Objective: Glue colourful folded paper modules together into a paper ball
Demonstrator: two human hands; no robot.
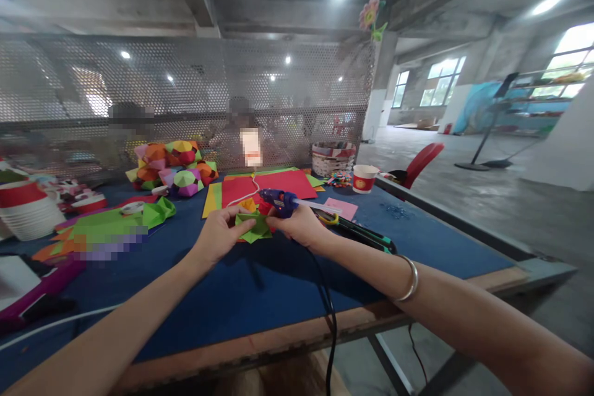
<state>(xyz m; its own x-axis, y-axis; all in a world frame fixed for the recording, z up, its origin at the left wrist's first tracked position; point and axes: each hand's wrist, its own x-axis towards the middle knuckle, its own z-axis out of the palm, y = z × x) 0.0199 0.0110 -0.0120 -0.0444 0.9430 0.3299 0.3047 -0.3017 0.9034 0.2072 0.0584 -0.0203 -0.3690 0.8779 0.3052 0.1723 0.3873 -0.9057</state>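
Note:
My left hand (pixel 219 234) pinches a folded green paper piece (pixel 255 227), with orange and red folded paper showing just behind it. In my right hand (pixel 304 227) is a blue hot glue gun (pixel 279 199), held above the table; a clear glue stick (pixel 318 205) juts from its rear. The gun's nozzle points left over the paper, and I cannot tell whether it touches. My right fingertips are close to the green paper's right edge. A black cord (pixel 330 315) runs down from the gun over the table edge.
Red paper sheets (pixel 297 184) lie behind my hands. Finished paper balls (pixel 185 179) stand at the back left, near stacked paper cups (pixel 28 210). A woven basket (pixel 331 161), a red-and-white cup (pixel 364 179) and a green-and-black cutter (pixel 366 233) are to the right.

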